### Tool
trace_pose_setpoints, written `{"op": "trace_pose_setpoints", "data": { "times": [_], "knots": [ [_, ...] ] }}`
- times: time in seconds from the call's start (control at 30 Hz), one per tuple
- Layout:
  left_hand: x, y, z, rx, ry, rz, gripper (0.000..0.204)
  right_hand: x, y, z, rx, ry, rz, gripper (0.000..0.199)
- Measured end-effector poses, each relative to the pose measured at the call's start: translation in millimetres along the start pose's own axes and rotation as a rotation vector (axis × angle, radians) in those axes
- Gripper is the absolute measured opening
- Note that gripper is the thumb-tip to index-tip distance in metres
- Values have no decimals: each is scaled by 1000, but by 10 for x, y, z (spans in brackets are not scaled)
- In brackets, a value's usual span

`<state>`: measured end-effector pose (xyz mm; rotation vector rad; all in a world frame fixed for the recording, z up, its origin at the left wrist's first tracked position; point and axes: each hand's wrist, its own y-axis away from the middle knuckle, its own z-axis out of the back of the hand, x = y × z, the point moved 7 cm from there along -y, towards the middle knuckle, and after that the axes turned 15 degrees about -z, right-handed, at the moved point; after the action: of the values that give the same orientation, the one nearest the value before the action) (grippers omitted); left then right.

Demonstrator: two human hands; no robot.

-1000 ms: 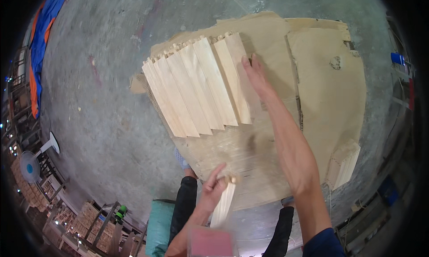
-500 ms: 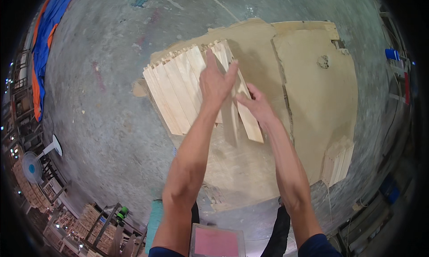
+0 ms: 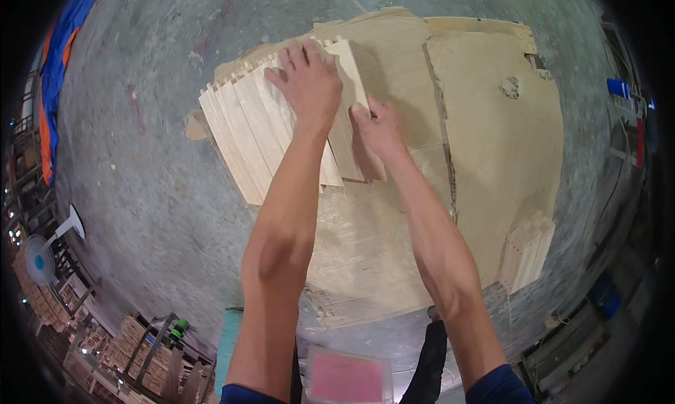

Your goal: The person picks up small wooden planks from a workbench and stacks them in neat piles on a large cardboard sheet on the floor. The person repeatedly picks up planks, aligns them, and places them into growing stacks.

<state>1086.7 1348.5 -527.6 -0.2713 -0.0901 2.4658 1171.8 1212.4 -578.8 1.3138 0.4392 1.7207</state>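
Note:
A row of pale wooden slats with small pegs along the far ends lies on flattened cardboard. My left hand rests on top of them, its fingers spread and pressing near the pegged end. At the right end of the row, my right hand grips the edge of the outermost wooden slat, thumb on top and fingers along its outer side. That slat lies against its neighbours. Part of the row is hidden under my left hand and forearm.
Cardboard sheets cover the grey concrete floor. A small bundle of wood pieces stands at the right. A pink-topped box is near my legs. A white fan and a blue tarp are at the left.
My left hand has opened out and shifted left onto the slats. The right slat, angled away before, has been pushed in against the row and towards the far side by my right hand.

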Motion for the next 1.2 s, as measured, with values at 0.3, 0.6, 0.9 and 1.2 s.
{"op": "trace_pose_setpoints", "data": {
  "times": [0.3,0.6,0.9,1.2],
  "knots": [
    [-535,2891,31,-602,1837,1456,85,-181,-363,199,133,-412,-51,107],
    [-864,2025,-647,-1042,2285,1712,81,89,-430,-132,216,-351,-79,106],
    [-868,2087,-703,-969,2501,1743,89,75,-435,-144,211,-404,-37,111],
    [237,2343,-611,-1044,2250,1489,92,377,-449,-415,215,-391,12,111]
  ]
}}
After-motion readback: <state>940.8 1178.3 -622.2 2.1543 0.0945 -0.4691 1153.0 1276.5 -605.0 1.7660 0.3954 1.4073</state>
